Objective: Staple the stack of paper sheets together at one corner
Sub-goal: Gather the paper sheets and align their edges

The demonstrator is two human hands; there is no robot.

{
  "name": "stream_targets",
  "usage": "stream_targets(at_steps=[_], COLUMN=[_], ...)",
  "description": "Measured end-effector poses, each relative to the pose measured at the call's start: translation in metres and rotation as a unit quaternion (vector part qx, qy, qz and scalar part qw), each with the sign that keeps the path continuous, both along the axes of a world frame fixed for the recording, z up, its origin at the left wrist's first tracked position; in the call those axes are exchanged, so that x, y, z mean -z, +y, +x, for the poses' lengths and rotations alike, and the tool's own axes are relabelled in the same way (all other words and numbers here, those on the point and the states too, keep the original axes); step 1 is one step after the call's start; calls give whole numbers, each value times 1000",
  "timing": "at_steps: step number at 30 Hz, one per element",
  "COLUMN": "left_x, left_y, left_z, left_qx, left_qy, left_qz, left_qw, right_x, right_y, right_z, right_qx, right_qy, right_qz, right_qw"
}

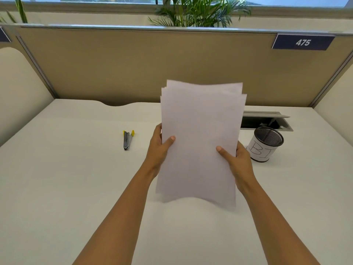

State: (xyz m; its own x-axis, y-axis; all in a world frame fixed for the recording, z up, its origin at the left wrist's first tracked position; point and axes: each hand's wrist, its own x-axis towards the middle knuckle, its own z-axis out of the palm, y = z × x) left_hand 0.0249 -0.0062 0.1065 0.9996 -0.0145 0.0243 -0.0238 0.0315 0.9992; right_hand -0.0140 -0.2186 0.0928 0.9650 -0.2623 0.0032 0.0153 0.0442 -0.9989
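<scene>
1. The stapler (127, 140) lies alone on the surface (57, 178), left of the hands; small, rigid, easy to pinch.
2. The left hand (159, 148) and right hand (237, 159) grip the paper stack (200, 142) by its side edges, above the surface.
3. The sheets look light and floppy, their top edges uneven; square them, then pinch near a corner.

desk (57, 188) left: open | stapler (127, 140) reachable (mesh cup (266, 144) right)

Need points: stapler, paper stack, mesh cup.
stapler (127, 140): head view, middle of its metal body.
paper stack (200, 134): head view, centre of front sheet.
mesh cup (261, 151): head view, its white label.
</scene>
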Motion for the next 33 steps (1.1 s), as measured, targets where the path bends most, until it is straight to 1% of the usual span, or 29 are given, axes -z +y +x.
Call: stream_targets(at_steps=[3, 5, 11, 17, 22, 27, 29, 31, 33], left_x=[-20, -26, -16, -17, -6, -8, -10, -10, -9], left_y=[-3, -4, -1, -1, -1, 2, 1, 2, 5], left_z=[3, 4, 4, 4, 6, 8, 9, 10, 12], left_qx=[-16, -21, -21, -11, 11, 0, -25, -60, -94], left_qy=[-54, -66, -44, -28, 38, 39, 34, 35, 37], left_qz=[-9, -17, 0, -24, 8, 0, -28, -93, -168], left_qw=[998, 997, 999, 999, 999, 999, 999, 993, 981], right_x=[-20, -27, -14, -15, 2, 1, -3, -6, -7], right_y=[5, 8, 6, -2, -3, -5, -7, -12, -20], right_z=[3, 4, 3, 7, 7, 11, 13, 14, 15], right_qx=[19, 19, 1, 21, -21, -32, -35, -35, -22], right_qy=[-61, -77, -18, -14, 31, 30, 23, 9, 1], right_qz=[-5, -12, -22, 11, -12, -19, -22, -19, -3], right_qw=[998, 997, 1000, 1000, 999, 999, 999, 999, 1000])
